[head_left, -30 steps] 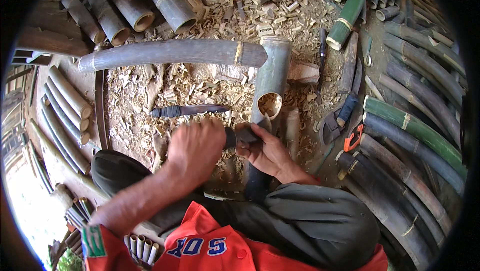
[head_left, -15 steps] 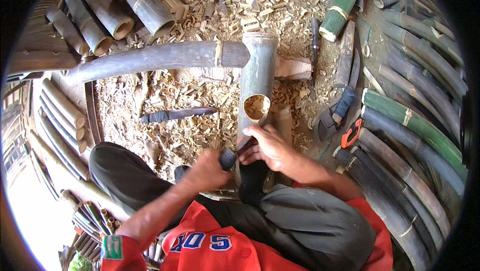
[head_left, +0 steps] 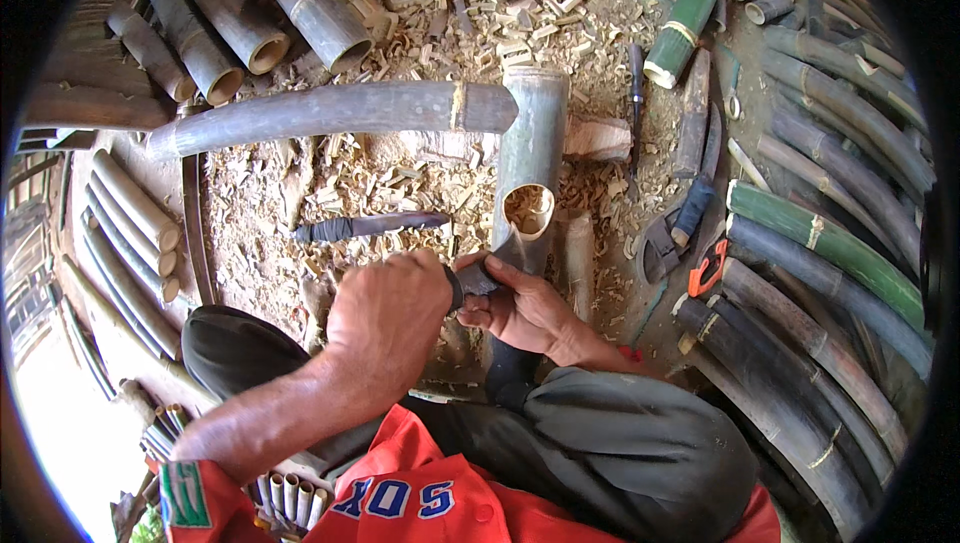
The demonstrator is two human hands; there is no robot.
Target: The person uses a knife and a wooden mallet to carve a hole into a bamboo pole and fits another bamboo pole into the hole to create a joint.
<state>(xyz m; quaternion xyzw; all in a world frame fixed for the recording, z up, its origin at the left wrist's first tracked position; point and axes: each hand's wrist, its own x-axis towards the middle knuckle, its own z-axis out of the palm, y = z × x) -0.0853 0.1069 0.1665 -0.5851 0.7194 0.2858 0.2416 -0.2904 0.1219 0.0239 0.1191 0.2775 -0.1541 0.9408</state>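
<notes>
Left hand: the left hand (head_left: 385, 318) is being closed in a fist around the dark handle of a knife (head_left: 470, 281), whose blade is being pressed against the culm.
Right hand: the right hand (head_left: 525, 313) is being wrapped around the bamboo culm (head_left: 530, 158) just below its cut mouth, bracing it.
Culm position: the culm is being held between the knees, slanting away from the body, its far end touching a long grey pole (head_left: 330, 113) lying crosswise.
Progress: judged as partly done; an oval opening is already cut, pale inside, and its lower edge is being pared; trimming appears to be left.
Culm appearance: grey-green skin, hollow, light fibrous interior.
Surroundings: shavings (head_left: 400, 173) are covering the floor; a second knife (head_left: 365, 226) is lying nearby; dark poles (head_left: 830, 233) are being stacked at right.
</notes>
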